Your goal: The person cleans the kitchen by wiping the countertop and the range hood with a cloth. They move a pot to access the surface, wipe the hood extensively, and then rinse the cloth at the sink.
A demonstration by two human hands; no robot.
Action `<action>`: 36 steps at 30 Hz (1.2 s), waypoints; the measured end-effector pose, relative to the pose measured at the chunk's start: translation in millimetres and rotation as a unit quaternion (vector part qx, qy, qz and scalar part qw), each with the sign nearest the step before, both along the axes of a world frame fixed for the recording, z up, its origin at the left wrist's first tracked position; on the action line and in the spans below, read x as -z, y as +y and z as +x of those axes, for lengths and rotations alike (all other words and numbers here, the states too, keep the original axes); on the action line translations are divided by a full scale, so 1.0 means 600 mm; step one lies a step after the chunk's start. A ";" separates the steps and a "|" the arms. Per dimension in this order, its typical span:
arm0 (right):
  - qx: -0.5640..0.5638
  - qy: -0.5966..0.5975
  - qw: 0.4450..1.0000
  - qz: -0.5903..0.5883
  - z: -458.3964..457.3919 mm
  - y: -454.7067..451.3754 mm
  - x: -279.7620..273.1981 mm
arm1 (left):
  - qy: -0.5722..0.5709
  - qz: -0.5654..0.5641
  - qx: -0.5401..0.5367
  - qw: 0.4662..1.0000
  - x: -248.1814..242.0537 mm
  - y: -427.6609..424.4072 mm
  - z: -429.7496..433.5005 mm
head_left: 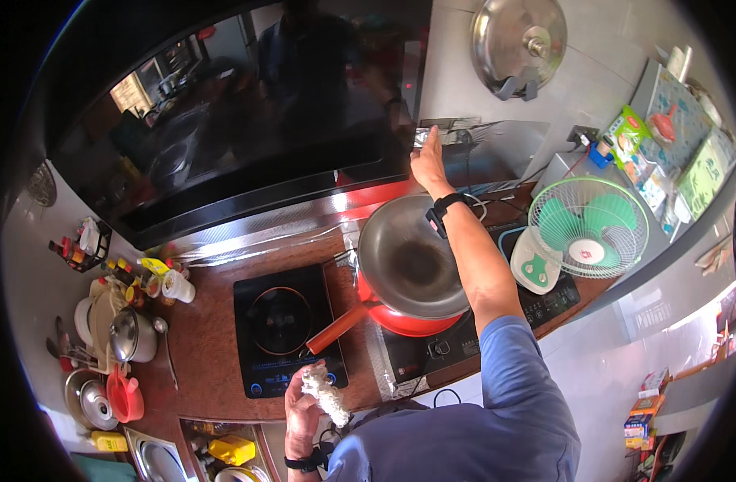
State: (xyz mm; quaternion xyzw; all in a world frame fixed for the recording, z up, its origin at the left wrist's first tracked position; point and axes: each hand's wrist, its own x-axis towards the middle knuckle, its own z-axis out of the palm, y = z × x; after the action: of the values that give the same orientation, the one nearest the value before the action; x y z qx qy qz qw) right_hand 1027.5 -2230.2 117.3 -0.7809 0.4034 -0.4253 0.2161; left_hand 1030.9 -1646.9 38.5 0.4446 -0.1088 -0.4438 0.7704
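My left hand (302, 403) is closed around a crumpled white stringy bundle (326, 397), above the front edge of the counter; its exact material is unclear. Up at the back wall, my right hand (428, 161) stretches out beside the range hood's lower right corner, index finger extended near a foil-edged wall fitting (446, 125). Whether it touches or holds anything is hidden. Below my right forearm a wide metal wok (407, 256) rests over a red pan (413, 323). The wooden handle (338, 328) reaches over a black induction cooktop (280, 319).
A green table fan (588, 226) stands right of my arm. The black range hood (271, 120) juts out overhead, and a steel lid (518, 45) hangs on the wall. Left are bottles (124, 271), a lidded pot (133, 334) and a red strainer (126, 394).
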 end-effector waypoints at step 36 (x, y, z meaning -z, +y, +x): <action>0.054 -0.070 0.942 0.323 -0.473 0.132 0.152 | 0.005 -0.110 0.029 0.993 0.035 -0.271 0.315</action>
State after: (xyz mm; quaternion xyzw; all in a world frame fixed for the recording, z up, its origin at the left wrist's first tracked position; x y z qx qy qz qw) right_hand 743.5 -2150.8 26.3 -0.6148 0.5445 -0.3367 0.4606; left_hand 1219.9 -1809.5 17.7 0.3515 -0.1664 -0.4532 0.8021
